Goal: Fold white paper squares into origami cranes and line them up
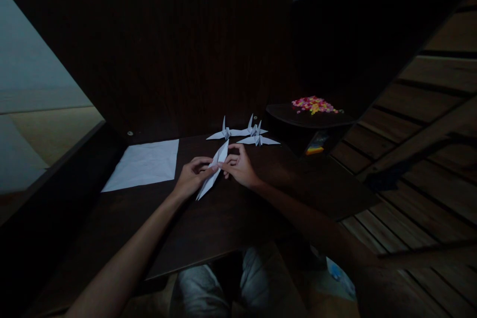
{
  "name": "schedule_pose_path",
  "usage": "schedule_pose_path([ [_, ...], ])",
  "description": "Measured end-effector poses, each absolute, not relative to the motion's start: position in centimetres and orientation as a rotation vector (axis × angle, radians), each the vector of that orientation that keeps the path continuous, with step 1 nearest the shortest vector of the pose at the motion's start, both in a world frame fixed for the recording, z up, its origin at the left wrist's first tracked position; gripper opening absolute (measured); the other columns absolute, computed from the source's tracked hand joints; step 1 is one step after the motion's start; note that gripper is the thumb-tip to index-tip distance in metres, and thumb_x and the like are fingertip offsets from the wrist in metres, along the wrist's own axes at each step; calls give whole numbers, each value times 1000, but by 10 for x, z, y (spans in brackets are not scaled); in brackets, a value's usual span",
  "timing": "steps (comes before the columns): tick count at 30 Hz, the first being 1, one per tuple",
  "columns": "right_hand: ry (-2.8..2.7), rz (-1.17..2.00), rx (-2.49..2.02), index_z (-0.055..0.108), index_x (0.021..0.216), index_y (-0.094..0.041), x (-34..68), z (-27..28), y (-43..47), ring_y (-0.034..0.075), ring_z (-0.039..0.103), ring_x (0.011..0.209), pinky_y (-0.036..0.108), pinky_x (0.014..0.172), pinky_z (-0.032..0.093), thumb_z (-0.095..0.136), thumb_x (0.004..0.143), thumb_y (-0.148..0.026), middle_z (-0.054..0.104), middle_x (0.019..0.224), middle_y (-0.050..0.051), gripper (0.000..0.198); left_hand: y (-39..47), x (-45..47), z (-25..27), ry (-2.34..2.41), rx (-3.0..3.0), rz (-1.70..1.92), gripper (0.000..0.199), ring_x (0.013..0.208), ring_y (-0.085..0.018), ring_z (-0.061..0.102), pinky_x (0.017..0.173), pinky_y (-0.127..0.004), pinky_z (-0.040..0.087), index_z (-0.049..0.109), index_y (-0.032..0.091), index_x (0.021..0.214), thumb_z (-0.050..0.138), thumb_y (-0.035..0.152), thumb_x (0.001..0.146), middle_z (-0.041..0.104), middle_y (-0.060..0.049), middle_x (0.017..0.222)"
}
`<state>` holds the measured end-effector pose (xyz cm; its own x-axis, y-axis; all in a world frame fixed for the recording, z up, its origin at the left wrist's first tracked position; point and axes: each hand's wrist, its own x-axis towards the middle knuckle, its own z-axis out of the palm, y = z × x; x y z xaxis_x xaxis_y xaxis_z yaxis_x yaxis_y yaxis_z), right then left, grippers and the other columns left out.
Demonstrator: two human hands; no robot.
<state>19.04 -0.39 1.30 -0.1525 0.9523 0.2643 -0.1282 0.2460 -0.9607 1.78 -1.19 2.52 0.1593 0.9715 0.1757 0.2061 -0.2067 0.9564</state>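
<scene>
Folded white paper form (207, 184), long and pointed, held aslant above the desk near its middle. The left hand (192, 174) pinches its left side between thumb and fingers; the right hand (240, 164) closes thumb and fingers on its right side. Clustered white origami cranes (258, 141) stand just beyond its far tip, wings overlapping in view. To the left lies a flat white paper sheet (143, 165); at right, a rounded shelf (282, 114) bears a pile of small pink, red and yellow pieces (315, 105). The dark wooden desk (194, 231) meets an upright back panel (186, 49); slatted boards (428, 198) extend at right, dimly lit.
</scene>
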Motion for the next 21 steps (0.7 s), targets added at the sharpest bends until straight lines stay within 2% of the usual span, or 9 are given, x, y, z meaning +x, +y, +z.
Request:
schedule_pose_path([
  [4,-1561,1018,-989,39,105,-24,196,12,-2,10,54,46,20,43,42,71,70,-36,55,62,-9,49,-3,9,19,1185,1819,1101,26,96,-24,63,88,-39,48,72,18,88,69,39,73,69,-8,101],
  [7,-1799,741,-1197,52,96,-20,202,15,0,9,50,49,21,50,38,72,70,-33,52,56,-9,34,2,2,16,1207,2010,1021,23,98,-24,63,91,-40,46,73,19,87,64,38,78,69,-9,103],
  [10,-1950,567,-1344,62,88,-18,209,19,1,9,48,53,22,54,35,72,71,-31,52,58,-6,24,2,0,16,1155,2137,895,22,95,-24,64,91,-39,46,73,19,86,61,36,80,70,-8,101],
  [16,-2358,369,-1074,69,94,-19,214,20,3,16,57,86,26,73,41,69,75,-18,61,93,4,19,-1,0,17,1102,2362,758,21,88,-22,63,82,-36,48,71,19,93,55,30,85,71,-7,93],
  [21,-2392,369,-1036,70,94,-16,215,13,9,17,58,88,28,78,42,67,80,-18,66,90,6,15,1,-3,12,1064,2583,792,19,92,-23,57,84,-38,45,69,18,94,56,29,86,69,-8,95],
])
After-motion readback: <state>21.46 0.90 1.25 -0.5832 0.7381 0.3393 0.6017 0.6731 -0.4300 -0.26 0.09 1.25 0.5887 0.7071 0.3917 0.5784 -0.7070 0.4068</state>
